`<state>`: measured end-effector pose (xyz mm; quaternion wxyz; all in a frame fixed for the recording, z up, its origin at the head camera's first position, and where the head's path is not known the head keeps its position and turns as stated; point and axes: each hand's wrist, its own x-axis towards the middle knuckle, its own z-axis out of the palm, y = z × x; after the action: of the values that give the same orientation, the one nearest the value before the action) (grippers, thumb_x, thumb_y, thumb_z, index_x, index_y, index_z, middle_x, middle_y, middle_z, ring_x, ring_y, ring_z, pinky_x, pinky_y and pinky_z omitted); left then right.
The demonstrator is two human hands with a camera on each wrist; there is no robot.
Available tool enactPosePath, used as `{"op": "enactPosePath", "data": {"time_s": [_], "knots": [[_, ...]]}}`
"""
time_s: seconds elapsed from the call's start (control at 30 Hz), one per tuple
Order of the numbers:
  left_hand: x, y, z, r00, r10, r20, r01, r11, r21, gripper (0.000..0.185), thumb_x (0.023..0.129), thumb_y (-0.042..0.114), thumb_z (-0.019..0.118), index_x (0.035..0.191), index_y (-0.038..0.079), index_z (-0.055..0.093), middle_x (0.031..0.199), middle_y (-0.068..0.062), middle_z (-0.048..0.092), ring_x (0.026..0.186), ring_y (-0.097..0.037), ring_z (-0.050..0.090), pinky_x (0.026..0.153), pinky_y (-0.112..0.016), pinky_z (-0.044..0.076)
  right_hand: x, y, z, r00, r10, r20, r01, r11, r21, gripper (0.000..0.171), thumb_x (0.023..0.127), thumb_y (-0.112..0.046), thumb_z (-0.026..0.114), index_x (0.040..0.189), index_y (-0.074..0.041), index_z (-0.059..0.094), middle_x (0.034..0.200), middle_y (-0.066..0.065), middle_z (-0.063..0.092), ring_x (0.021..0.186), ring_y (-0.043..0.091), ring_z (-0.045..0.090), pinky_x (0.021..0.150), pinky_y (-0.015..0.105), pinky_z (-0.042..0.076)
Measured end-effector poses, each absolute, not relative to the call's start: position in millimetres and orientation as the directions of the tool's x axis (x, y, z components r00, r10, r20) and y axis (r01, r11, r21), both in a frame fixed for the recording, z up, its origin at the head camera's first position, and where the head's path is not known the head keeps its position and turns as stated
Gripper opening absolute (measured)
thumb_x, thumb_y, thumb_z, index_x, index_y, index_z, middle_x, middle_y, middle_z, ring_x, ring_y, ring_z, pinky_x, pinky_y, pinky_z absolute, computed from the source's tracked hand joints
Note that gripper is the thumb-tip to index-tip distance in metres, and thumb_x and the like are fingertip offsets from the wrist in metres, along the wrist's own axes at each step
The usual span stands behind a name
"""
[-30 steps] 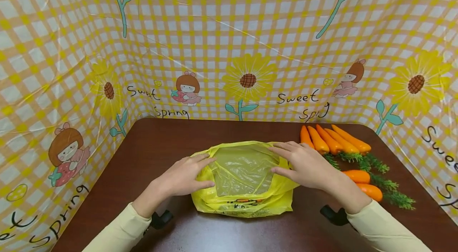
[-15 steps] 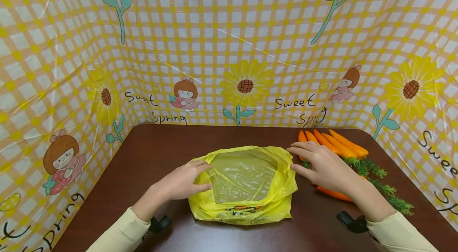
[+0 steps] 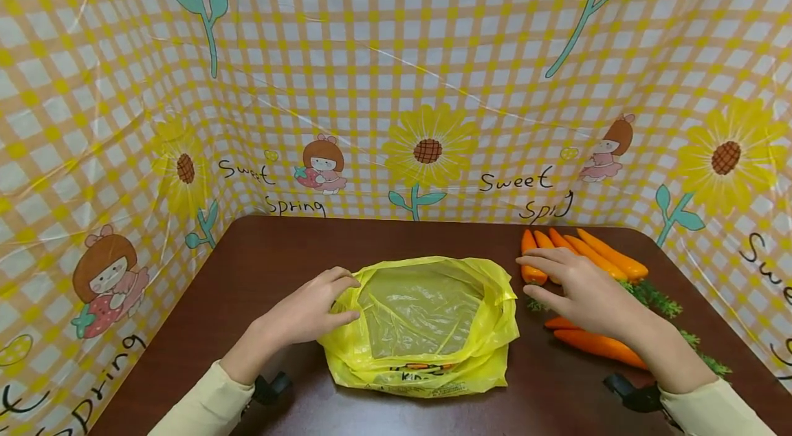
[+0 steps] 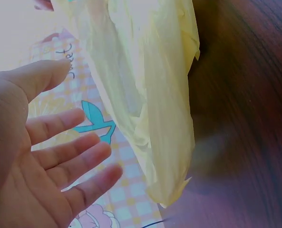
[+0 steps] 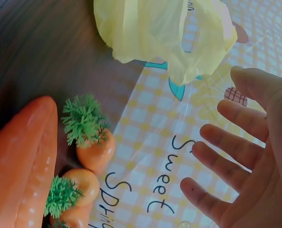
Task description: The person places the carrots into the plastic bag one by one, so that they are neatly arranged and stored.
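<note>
Brown worktop (image 3: 278, 250): my left hand (image 3: 306, 312) rests open at bag (image 3: 427, 326) rim; right hand (image 3: 581, 295) open over carrots (image 3: 581, 257) at 3 o'clock. Grip one mid-body.

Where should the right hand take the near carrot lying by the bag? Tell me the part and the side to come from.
Take the near carrot round its orange body near the thick middle, coming from above. It lies flat on the table, its leafy top under the right hand's wrist and its tip toward the yellow bag. The open right hand hovers just above it, so a short drop gives a firm grip.
</note>
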<state>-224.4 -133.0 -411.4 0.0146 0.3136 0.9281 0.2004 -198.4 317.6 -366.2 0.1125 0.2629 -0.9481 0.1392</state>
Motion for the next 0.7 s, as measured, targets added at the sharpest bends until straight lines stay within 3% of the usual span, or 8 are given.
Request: {"op": "enactPosePath", "data": {"time_s": [0.1, 0.17, 0.4, 0.57, 0.7], "knots": [[-226.1, -134.0, -412.0, -0.802, 0.584, 0.126, 0.584, 0.721, 0.373, 0.046, 0.096, 0.037, 0.069, 0.131, 0.007, 0.062, 0.128, -0.003, 0.052, 0.107, -0.016, 0.054, 0.090, -0.037, 0.049, -199.7, 320.8, -361.4, -0.836, -0.469, 0.285, -0.531, 0.821, -0.208, 0.044, 0.097, -0.032, 0.070, 0.137, -0.016, 0.063, 0.139, 0.013, 0.060, 0.129, 0.038, 0.052, 0.095, 0.060, 0.047], [-226.9, -134.0, -414.3, -0.802, 0.586, 0.119, 0.583, 0.723, 0.370, 0.046, 0.097, 0.038, 0.068, 0.131, 0.007, 0.062, 0.126, -0.002, 0.051, 0.104, -0.014, 0.053, 0.088, -0.036, 0.049, -199.4, 323.6, -359.2, -0.842, -0.463, 0.276, -0.524, 0.825, -0.213, 0.045, 0.097, -0.033, 0.069, 0.136, -0.013, 0.063, 0.139, 0.015, 0.060, 0.129, 0.041, 0.051, 0.094, 0.061, 0.047], [-224.2, -132.3, -423.6, -0.798, 0.601, 0.048, 0.576, 0.735, 0.358, 0.050, 0.096, 0.040, 0.067, 0.137, 0.011, 0.060, 0.136, -0.005, 0.051, 0.124, -0.021, 0.052, 0.098, -0.042, 0.049, -195.1, 329.1, -359.4, -0.874, -0.418, 0.246, -0.473, 0.848, -0.240, 0.048, 0.098, -0.037, 0.067, 0.139, -0.012, 0.061, 0.141, 0.016, 0.058, 0.132, 0.042, 0.049, 0.096, 0.062, 0.046], [-221.5, -132.6, -426.0, -0.798, 0.599, -0.071, 0.540, 0.762, 0.356, 0.059, 0.095, 0.044, 0.067, 0.145, 0.014, 0.054, 0.151, -0.011, 0.044, 0.142, -0.027, 0.041, 0.109, -0.047, 0.043, -193.3, 330.1, -359.5, -0.879, -0.415, 0.235, -0.468, 0.846, -0.256, 0.049, 0.098, -0.040, 0.065, 0.139, -0.014, 0.061, 0.141, 0.016, 0.057, 0.132, 0.043, 0.048, 0.095, 0.064, 0.045], [-218.8, -135.1, -426.2, -0.797, 0.588, -0.139, 0.513, 0.780, 0.359, 0.063, 0.095, 0.044, 0.068, 0.149, 0.016, 0.050, 0.158, -0.015, 0.036, 0.147, -0.029, 0.036, 0.111, -0.049, 0.040, -191.3, 331.9, -360.9, -0.882, -0.410, 0.232, -0.463, 0.847, -0.260, 0.049, 0.098, -0.041, 0.065, 0.139, -0.014, 0.061, 0.141, 0.017, 0.058, 0.131, 0.044, 0.049, 0.094, 0.065, 0.045]]}}
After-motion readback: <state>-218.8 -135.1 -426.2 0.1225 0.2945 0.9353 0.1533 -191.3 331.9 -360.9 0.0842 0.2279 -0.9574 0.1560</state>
